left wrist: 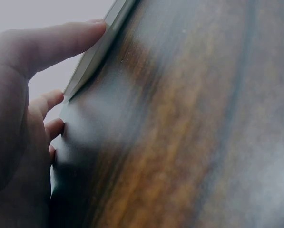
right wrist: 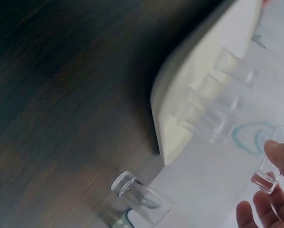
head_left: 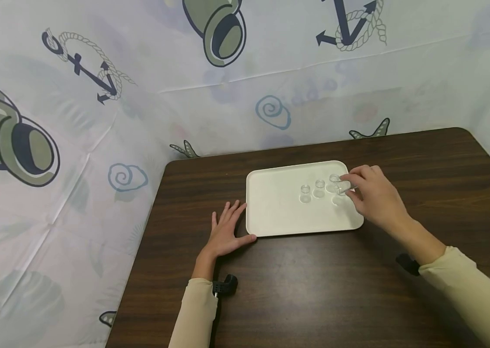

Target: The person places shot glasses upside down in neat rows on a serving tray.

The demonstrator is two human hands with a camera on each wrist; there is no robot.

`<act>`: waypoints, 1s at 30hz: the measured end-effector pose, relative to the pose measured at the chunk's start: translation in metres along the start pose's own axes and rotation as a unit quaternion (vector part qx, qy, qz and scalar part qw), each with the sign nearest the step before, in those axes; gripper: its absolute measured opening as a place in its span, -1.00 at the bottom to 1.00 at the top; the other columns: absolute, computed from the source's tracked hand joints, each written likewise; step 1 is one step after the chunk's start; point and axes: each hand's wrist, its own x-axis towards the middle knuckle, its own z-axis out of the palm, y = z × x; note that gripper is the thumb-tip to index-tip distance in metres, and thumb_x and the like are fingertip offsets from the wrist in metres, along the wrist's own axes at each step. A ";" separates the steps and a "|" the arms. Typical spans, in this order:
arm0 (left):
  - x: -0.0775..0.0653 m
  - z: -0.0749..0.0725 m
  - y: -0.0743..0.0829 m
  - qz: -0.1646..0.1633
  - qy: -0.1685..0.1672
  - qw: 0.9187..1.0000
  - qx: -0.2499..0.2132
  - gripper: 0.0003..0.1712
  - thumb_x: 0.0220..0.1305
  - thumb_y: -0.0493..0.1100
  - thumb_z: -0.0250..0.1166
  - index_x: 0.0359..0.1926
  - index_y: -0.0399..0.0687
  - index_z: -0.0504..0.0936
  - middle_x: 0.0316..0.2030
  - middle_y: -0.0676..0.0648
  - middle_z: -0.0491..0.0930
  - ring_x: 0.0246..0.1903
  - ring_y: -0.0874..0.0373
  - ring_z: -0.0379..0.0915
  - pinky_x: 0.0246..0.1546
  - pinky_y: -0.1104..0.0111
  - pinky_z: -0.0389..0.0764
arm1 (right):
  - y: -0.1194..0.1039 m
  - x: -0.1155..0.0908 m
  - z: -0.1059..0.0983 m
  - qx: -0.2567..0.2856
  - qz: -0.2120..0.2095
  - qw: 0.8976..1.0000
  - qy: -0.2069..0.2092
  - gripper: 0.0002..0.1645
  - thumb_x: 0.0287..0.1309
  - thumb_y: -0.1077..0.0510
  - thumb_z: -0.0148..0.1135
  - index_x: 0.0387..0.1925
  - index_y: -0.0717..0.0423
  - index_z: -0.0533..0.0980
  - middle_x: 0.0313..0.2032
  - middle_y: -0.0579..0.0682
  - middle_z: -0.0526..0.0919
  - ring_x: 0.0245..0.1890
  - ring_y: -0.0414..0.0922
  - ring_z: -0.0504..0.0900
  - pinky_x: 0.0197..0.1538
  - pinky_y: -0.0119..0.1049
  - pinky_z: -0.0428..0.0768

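My right hand (head_left: 375, 195) pinches a small clear shot glass (right wrist: 264, 181) between thumb and fingers, above the right part of a cream tray (head_left: 277, 208). In the head view the held glass looks tilted and overlaps the glasses behind it. Several matching glasses stand on the tray in a slanting row, among them a left one (head_left: 305, 189) and a middle one (head_left: 320, 184). My left hand (head_left: 223, 234) lies spread at the tray's left end, its thumb touching the front corner and its fingertips along the edge.
One more shot glass (right wrist: 142, 197) stands off the tray on the dark wooden table (head_left: 306, 290), visible in the right wrist view. Behind and left of the table hangs a pale cloth (head_left: 227, 111) printed with anchors and shells.
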 end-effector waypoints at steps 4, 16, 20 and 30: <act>0.000 0.000 0.000 0.001 0.000 1.000 -0.001 0.13 0.07 0.47 0.27 0.56 0.31 -0.02 0.54 -0.01 -0.10 0.52 -0.03 -0.38 0.32 -0.24 -0.46 | -0.001 0.003 0.012 -0.068 -0.083 0.994 -0.009 -0.55 -0.09 0.40 0.44 -0.07 0.17 0.64 -0.13 0.16 0.55 -0.13 0.19 0.47 -0.21 0.02 0.50; 0.000 0.000 0.000 0.002 0.002 1.000 0.000 0.12 0.08 0.49 0.25 0.56 0.32 -0.01 0.54 0.01 -0.10 0.52 -0.04 -0.35 0.33 -0.24 -0.45 | -0.001 0.002 0.040 -0.168 -0.201 0.964 -0.037 -0.69 -0.03 0.48 0.25 -0.19 0.23 0.54 -0.17 0.18 0.48 -0.15 0.18 0.45 -0.07 0.09 0.42; 0.000 0.001 -0.001 0.003 0.005 1.000 0.002 0.13 0.07 0.49 0.25 0.56 0.31 -0.01 0.54 0.01 -0.10 0.52 -0.04 -0.36 0.33 -0.23 -0.46 | -0.003 0.004 0.045 -0.184 -0.219 0.958 -0.032 -0.83 0.14 0.44 0.03 -0.29 0.27 0.52 -0.22 0.19 0.46 -0.17 0.17 0.44 0.01 0.14 0.39; 0.000 0.000 -0.001 0.009 0.012 1.000 -0.002 0.12 0.08 0.48 0.26 0.55 0.28 0.02 0.54 -0.01 -0.08 0.51 -0.07 -0.34 0.31 -0.27 -0.43 | -0.008 0.007 0.055 -0.219 -0.235 0.944 -0.071 -0.85 -0.02 0.47 0.23 -0.39 0.25 0.49 -0.25 0.19 0.45 -0.18 0.18 0.42 0.07 0.16 0.34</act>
